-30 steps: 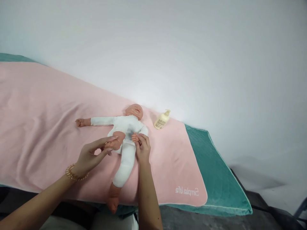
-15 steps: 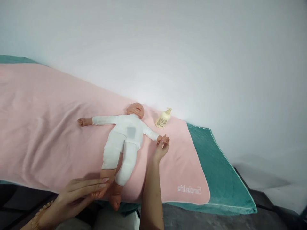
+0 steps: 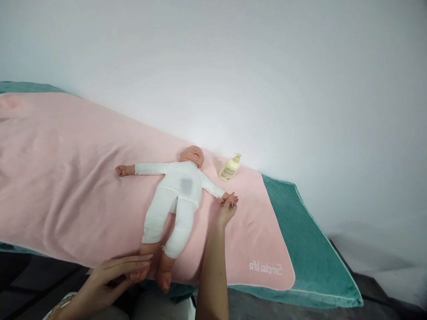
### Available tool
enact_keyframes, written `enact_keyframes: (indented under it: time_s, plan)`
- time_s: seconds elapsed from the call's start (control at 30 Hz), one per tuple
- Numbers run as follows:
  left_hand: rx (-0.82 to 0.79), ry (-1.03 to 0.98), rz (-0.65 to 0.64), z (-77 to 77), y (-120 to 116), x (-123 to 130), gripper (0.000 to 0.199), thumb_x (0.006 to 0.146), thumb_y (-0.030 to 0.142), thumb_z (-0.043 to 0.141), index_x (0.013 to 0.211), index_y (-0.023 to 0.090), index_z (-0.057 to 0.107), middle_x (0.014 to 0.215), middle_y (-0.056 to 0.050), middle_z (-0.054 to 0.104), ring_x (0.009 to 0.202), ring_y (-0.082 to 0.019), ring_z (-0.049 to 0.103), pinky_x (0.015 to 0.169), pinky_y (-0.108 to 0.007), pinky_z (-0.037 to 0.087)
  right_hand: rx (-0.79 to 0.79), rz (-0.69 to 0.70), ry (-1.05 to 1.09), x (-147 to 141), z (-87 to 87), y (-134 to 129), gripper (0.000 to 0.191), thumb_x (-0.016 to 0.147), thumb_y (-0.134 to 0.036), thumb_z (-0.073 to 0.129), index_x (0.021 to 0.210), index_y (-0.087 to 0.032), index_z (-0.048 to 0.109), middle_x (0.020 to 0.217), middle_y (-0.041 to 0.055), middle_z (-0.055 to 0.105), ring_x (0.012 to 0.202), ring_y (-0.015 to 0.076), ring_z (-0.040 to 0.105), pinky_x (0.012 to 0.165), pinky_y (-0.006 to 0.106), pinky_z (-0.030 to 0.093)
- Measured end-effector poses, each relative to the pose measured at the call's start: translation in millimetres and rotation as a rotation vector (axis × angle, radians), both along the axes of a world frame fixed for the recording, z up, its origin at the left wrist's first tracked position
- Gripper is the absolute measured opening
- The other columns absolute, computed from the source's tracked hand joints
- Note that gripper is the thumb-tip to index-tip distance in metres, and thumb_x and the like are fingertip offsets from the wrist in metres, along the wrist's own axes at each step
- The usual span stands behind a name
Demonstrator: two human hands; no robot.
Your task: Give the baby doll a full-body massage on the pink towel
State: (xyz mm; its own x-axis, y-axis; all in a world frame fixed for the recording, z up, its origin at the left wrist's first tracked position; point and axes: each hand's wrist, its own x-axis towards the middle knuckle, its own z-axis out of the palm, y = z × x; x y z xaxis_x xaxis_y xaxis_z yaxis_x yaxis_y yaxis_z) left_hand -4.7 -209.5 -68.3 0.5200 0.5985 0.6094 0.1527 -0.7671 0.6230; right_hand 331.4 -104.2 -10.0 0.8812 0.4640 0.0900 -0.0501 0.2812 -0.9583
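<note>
A baby doll [image 3: 187,186] with a white cloth body and a grey square on its chest lies on its back, arms spread, on a pink blanket [image 3: 90,213]. My left hand [image 3: 111,275] is around the doll's foot on the left, fingers lying across the ankle and the thumb at the sole. The doll's other foot [image 3: 163,278] hangs free at the blanket's edge. At the right, my right hand [image 3: 227,212] pinches the doll's hand [image 3: 231,198] between thumb and fingers. A cream pump bottle [image 3: 229,169] stands close to the doll's head.
Under the blanket lies a green quilted cover [image 3: 300,240], its corner showing at the right. A white wall [image 3: 233,80] rises behind. Grey floor [image 3: 263,309] shows along the front edge.
The view has shifted slightly, so the whole scene sits a little lower and to the right. Both hands remain on the doll's foot and hand, and the left thumb has shifted slightly.
</note>
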Motion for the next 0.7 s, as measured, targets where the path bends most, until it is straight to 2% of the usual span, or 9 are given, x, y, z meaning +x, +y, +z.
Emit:
enact_keyframes:
  time_s: [0.07,0.13,0.2,0.27,0.4,0.53,0.7]
  plan:
    - [-0.015,-0.029,0.035,3.8,0,-1,0.039,0.085,0.022,0.067,0.122,0.035,0.065,0.107,0.001,0.073,0.098,-0.021,0.070,0.083,-0.024,0.059,0.002,0.001,-0.010,-2,2.5,-1,0.043,0.082,-0.055,0.060,0.098,-0.015,0.055,0.091,0.0086,0.066,0.073,0.0145,0.065,0.064,0.026,0.054]
    - [-0.022,-0.055,0.071,9.2,0,-3,0.039,0.086,0.020,0.065,0.122,0.035,0.064,0.108,0.002,0.073,0.100,-0.020,0.069,0.085,-0.024,0.058,0.014,-0.010,-0.055,-8,6.2,-3,0.045,0.082,-0.054,0.061,0.104,-0.015,0.054,0.103,0.0107,0.065,0.075,0.0131,0.064,0.065,0.025,0.054]
    - [-0.018,-0.076,0.091,16.5,3,-4,0.039,0.087,0.019,0.062,0.122,0.035,0.063,0.112,0.002,0.071,0.101,-0.019,0.069,0.085,-0.024,0.058,0.036,-0.004,-0.148,-18,10.2,-4,0.047,0.083,-0.051,0.060,0.114,-0.017,0.052,0.120,0.0130,0.060,0.079,0.0123,0.063,0.065,0.024,0.053]
    - [-0.031,-0.106,0.131,25.3,8,-4,0.036,0.087,0.019,0.061,0.121,0.033,0.063,0.116,0.001,0.070,0.101,-0.019,0.069,0.086,-0.024,0.058,0.060,0.050,-0.272,-31,12.7,-4,0.047,0.086,-0.048,0.057,0.121,-0.018,0.049,0.128,0.0138,0.056,0.084,0.0128,0.063,0.067,0.025,0.053]
    - [-0.123,-0.177,0.189,41.9,26,7,0.028,0.090,0.025,0.059,0.117,0.025,0.065,0.116,-0.004,0.070,0.102,-0.022,0.069,0.088,-0.028,0.058,0.107,0.240,-0.595,-53,10.4,-6,0.038,0.090,-0.039,0.053,0.123,-0.018,0.054,0.117,0.0115,0.060,0.101,0.0175,0.061,0.083,0.032,0.053]
    - [-0.153,-0.227,0.215,48.4,52,27,0.025,0.091,0.028,0.058,0.114,0.022,0.066,0.117,-0.006,0.070,0.105,-0.023,0.067,0.088,-0.030,0.059,0.065,0.430,-0.946,-55,4.9,-5,0.029,0.093,-0.031,0.050,0.118,-0.024,0.063,0.120,0.0095,0.059,0.113,0.0193,0.057,0.096,0.038,0.050]
    - [-0.156,-0.257,0.224,54.5,84,50,0.027,0.090,0.031,0.060,0.115,0.021,0.064,0.117,-0.006,0.069,0.102,-0.022,0.068,0.075,-0.027,0.062,0.067,0.541,-1.080,-50,4.4,-1,0.031,0.094,-0.024,0.048,0.121,-0.026,0.063,0.121,0.0089,0.059,0.114,0.0182,0.058,0.100,0.037,0.049]
